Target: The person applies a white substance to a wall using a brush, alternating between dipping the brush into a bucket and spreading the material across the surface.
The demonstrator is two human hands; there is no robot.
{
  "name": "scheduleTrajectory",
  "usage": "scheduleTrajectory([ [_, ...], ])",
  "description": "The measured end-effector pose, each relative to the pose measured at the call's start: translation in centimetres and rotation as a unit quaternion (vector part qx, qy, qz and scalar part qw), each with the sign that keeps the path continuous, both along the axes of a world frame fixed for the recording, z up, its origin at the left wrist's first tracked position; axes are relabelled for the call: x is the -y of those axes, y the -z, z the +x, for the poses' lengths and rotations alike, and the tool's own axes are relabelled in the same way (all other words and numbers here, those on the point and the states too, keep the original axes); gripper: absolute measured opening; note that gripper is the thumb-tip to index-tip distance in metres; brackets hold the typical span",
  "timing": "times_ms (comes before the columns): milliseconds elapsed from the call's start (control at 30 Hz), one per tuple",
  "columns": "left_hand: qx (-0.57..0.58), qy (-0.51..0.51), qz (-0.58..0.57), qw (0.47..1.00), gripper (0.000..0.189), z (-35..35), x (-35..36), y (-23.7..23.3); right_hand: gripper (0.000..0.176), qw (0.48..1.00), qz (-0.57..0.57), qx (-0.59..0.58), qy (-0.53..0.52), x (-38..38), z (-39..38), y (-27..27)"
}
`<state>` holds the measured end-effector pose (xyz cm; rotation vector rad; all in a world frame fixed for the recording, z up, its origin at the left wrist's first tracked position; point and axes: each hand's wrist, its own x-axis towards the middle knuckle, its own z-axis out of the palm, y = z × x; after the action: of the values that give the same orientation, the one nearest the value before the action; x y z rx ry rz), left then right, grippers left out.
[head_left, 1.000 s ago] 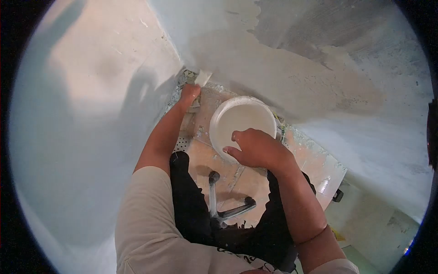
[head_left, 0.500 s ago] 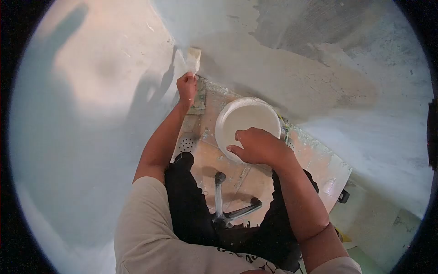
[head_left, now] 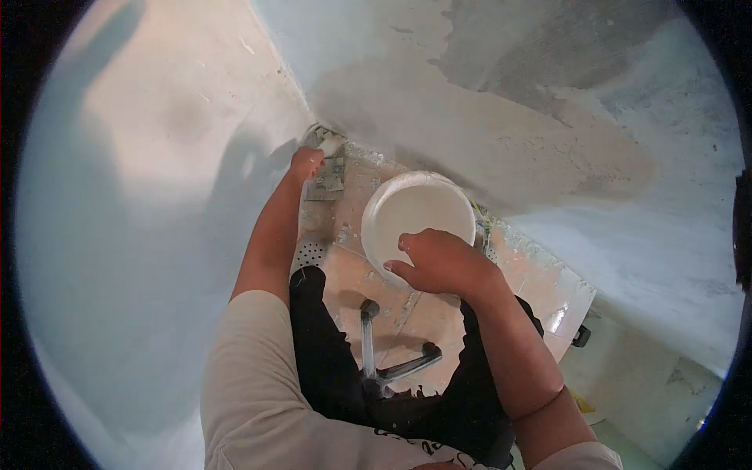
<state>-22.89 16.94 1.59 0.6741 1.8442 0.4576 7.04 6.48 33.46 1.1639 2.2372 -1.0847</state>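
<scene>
My left hand (head_left: 307, 163) is closed around what looks like a flat paintbrush (head_left: 332, 145) with a pale, wide end. The brush is down in the corner at the foot of the two walls, just above the floor. A white bucket (head_left: 376, 207) stands on the floor between my feet and the right wall, with whitish content inside. My right hand (head_left: 442, 260) hovers over its near right side, thumb and finger apart, and no object shows in it. Whether the palm touches the rim cannot be seen.
Pale left wall (head_left: 141, 258) and grey-patched right wall (head_left: 501, 117) meet ahead. Stained sheets (head_left: 325, 184) lie on the spattered tile floor (head_left: 431, 313) by the corner. A wheeled metal chair base (head_left: 372, 345) sits between my legs. A perforated shoe (head_left: 310, 252) is near the left wall.
My left hand has moved the brush down the corner, from up on the wall to near the floor. My right hand stays over the bucket. The view has shifted slightly.
</scene>
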Motion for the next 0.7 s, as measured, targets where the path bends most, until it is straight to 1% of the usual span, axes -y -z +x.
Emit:
scheduleTrajectory([
  [33,0.001,0.001,-0.001,1.0,0.033,-0.1,-0.1,0.7,0.039,1.0,-0.002,0.002,-0.003,0.0,-0.1,0.1],
  [67,-0.075,0.064,0.041,0.994,0.036,-0.2,-0.1,1.4,0.039,1.0,-0.004,0.004,-0.007,0.0,-0.1,0.2],
  [100,-0.151,0.126,0.08,0.977,0.039,-0.1,0.0,1.8,0.039,1.0,-0.006,0.006,-0.006,-0.1,-0.1,0.3],
  [133,-0.149,0.127,0.078,0.978,0.039,0.4,-0.1,0.7,0.039,1.0,-0.006,0.008,-0.007,-0.1,-0.2,0.2],
  [167,-0.247,0.075,0.122,0.958,0.042,1.0,-0.6,-0.7,0.039,1.0,-0.005,0.009,-0.007,-0.1,-0.3,0.1],
  [200,-0.342,0.022,0.165,0.925,0.046,1.2,-0.8,-1.1,0.039,1.0,-0.006,0.009,-0.006,-0.1,-0.5,0.1],
  [233,-0.344,0.022,0.165,0.924,0.046,1.0,-0.3,-1.2,0.039,1.0,-0.007,0.013,-0.007,-0.1,-0.7,0.0],
  [300,-0.283,-0.032,0.295,0.912,0.048,0.3,0.8,-1.6,0.039,1.0,-0.005,0.012,-0.01,-0.1,-1.0,0.1],
  [333,-0.285,-0.033,0.297,0.911,0.048,-0.1,0.7,-1.5,0.039,1.0,-0.004,0.005,-0.015,0.1,-1.0,0.4],
  [367,-0.183,-0.088,0.347,0.916,0.046,-0.4,0.6,-1.5,0.039,1.0,-0.004,-0.001,-0.021,0.3,-1.1,0.6],
  [400,-0.078,-0.142,0.39,0.906,0.043,-0.5,0.6,-1.4,0.039,1.0,-0.003,-0.002,-0.021,0.5,-1.1,0.6],
  [433,-0.078,-0.143,0.391,0.906,0.043,-0.3,0.7,-3.0,0.039,1.0,-0.007,0.003,-0.027,0.6,-1.1,0.5],
  [467,0.086,-0.186,0.412,0.888,0.04,0.0,0.6,-4.7,0.039,0.999,-0.009,0.009,-0.034,0.7,-1.1,0.5],
  [500,0.248,-0.223,0.42,0.844,0.038,0.3,0.5,-6.3,0.039,0.999,-0.008,0.01,-0.035,0.7,-1.0,0.4],
  [533,0.249,-0.224,0.422,0.843,0.038,0.4,0.2,-7.0,0.039,0.999,-0.009,0.02,-0.033,0.8,-1.0,0.4],
  [600,0.228,-0.211,0.339,0.888,0.035,0.6,-0.7,-7.8,0.039,0.999,-0.012,0.031,-0.03,0.9,-1.0,0.3],
  [633,0.23,-0.212,0.339,0.887,0.035,0.2,-1.1,-6.4,0.039,0.999,-0.012,0.03,-0.025,0.8,-1.0,0.1],
  [667,0.168,-0.165,0.291,0.927,0.034,-0.3,-1.4,-5.0,0.038,0.999,-0.012,0.03,-0.02,0.8,-1.0,0.1],
  [700,0.105,-0.116,0.238,0.959,0.032,-0.4,-1.3,-4.7,0.038,0.999,-0.012,0.032,-0.02,0.8,-0.9,0.1],
])
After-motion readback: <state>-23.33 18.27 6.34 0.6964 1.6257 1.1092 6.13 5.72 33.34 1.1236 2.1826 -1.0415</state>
